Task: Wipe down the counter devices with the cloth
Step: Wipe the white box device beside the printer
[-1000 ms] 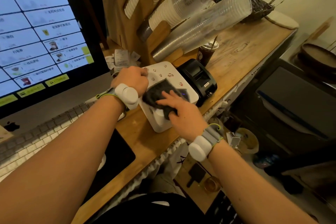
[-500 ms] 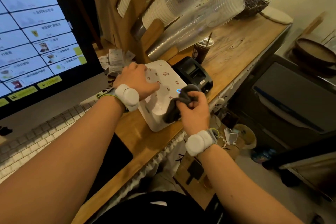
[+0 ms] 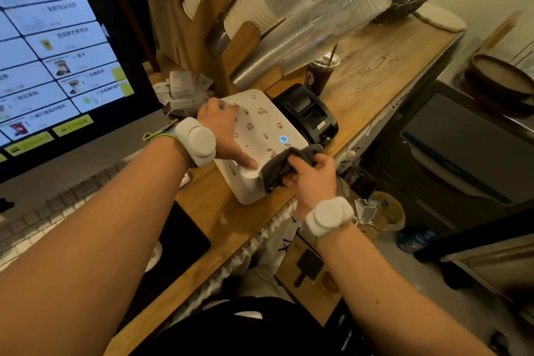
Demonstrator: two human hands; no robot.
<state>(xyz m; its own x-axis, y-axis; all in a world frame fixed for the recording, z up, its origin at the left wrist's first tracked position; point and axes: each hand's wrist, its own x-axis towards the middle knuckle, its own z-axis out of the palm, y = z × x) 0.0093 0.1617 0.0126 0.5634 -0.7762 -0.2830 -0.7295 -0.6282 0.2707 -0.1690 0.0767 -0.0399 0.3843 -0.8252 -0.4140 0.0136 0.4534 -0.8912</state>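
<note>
A white printer-like device (image 3: 261,127) with small red cartoon prints and a blue light stands on the wooden counter (image 3: 375,72). My left hand (image 3: 224,131) rests on its top left part, thumb stretched along the near edge, holding it steady. My right hand (image 3: 313,175) grips a bunched dark grey cloth (image 3: 284,166) against the device's near right corner and side. A black receipt printer (image 3: 307,114) sits just right of the white device, untouched.
A large lit order screen (image 3: 55,61) fills the left, a white keyboard (image 3: 55,211) below it. A wooden rack with stacked paper and plastic cups (image 3: 289,17) leans over the counter. An iced drink cup (image 3: 320,75), loose receipts (image 3: 180,89) and a wicker basket (image 3: 401,0) stand behind.
My right hand has slid the cloth from the top of the white device to its near right corner and bunched it up. My left hand stays on the device's left part.
</note>
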